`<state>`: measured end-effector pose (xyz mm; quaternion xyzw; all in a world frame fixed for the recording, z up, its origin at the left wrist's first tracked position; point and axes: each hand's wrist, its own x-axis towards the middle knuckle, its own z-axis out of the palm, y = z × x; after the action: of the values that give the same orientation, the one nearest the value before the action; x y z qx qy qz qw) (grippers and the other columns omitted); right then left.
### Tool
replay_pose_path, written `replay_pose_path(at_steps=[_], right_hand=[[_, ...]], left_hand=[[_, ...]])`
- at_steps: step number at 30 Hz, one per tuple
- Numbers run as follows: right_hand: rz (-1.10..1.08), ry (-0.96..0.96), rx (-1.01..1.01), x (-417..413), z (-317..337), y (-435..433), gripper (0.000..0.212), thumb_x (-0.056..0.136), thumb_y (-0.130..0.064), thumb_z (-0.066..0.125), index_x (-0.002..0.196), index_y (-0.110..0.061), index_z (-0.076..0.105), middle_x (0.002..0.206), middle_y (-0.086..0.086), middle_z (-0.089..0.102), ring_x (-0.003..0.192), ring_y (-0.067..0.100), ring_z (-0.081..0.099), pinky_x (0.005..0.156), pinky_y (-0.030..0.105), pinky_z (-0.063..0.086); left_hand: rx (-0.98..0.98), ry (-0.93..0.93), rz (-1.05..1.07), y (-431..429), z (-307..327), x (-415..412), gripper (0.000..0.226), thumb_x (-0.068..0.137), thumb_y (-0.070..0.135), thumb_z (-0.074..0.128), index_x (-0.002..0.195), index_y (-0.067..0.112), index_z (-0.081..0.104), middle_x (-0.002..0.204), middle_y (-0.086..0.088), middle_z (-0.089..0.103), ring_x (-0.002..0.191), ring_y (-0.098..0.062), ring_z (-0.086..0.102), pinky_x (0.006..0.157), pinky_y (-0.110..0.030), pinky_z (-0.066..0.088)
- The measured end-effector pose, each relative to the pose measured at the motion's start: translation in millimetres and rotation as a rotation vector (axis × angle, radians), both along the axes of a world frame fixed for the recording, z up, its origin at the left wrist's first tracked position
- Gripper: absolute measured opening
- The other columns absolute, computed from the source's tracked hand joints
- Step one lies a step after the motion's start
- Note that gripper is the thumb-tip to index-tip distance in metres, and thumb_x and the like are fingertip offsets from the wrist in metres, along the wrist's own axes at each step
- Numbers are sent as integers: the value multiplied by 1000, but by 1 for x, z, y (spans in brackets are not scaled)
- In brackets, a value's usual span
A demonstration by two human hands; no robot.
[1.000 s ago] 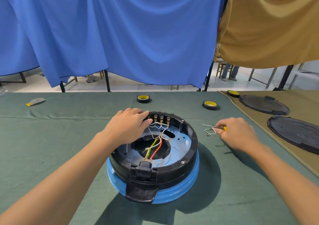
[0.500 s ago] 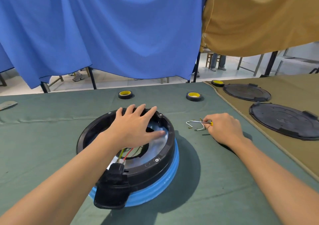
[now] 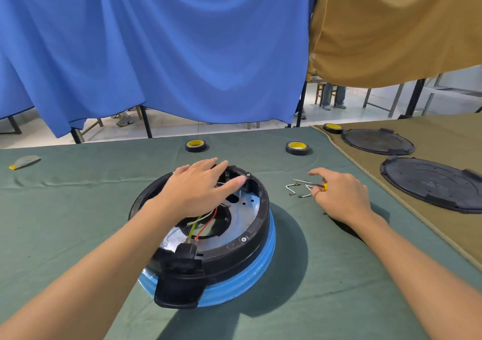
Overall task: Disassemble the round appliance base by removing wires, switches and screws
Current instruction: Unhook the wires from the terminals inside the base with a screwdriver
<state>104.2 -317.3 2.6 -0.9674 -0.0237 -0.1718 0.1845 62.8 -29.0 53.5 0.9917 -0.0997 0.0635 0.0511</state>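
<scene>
Flat left hand (image 3: 200, 191) rests on the base (image 3: 262, 224); right hand (image 3: 341, 196) pinches a screwdriver (image 3: 306, 182).

left hand (image 3: 200, 191) on base (image 3: 234, 256), right hand (image 3: 341, 198) holding screwdriver (image 3: 307, 182)

The left hand (image 3: 198, 191) lies over the far left of the base (image 3: 250, 238), so where the wires (image 3: 206, 222) end under the palm cannot be seen. Of the screwdriver (image 3: 324, 186), only a thin shaft and a bit of yellow handle show; the rest sits inside the right hand (image 3: 341, 198). The bits (image 3: 292, 194) by the loose wires (image 3: 289, 187) on the desk (image 3: 78, 209) are too small to tell. The forearms (image 3: 91, 274) are cut off by the lower edge, and the nearer lid (image 3: 433, 183) by the right edge. The grey thing (image 3: 26, 160) far left is too small to identify. Below the curtains (image 3: 156, 52), only legs (image 3: 333, 96) and shoes (image 3: 125, 120) show.
</scene>
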Motion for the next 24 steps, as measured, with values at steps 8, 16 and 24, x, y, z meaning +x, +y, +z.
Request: replay_pose_path(at_steps=[8,16,24], right_hand=[[362,217,132,-25,48,44,20,92,-17,48,105,-28,37,92,-4,58,83,19,58,70,40,52],[629,86,15,-40,72,95,24,96,-18,53,114,-32,59,102,-12,60,79,-14,54,61,7,39],[473,-82,-253,-25,70,129,25,97,-38,50,118,-36,63,111,-3,65,104,25,57,82,39,47]], left_hand=[[33,25,220,57,-1,-6,61,91,68,29,136,28,39,137,1,51,123,-27,50,88,-43,42],[-31,68,175,60,-5,-6,85,83,78,35,151,30,17,146,-1,39,128,-28,45,95,-43,41],[18,68,154,59,-8,-5,89,80,80,34,151,34,8,149,-2,33,129,-28,43,94,-43,41]])
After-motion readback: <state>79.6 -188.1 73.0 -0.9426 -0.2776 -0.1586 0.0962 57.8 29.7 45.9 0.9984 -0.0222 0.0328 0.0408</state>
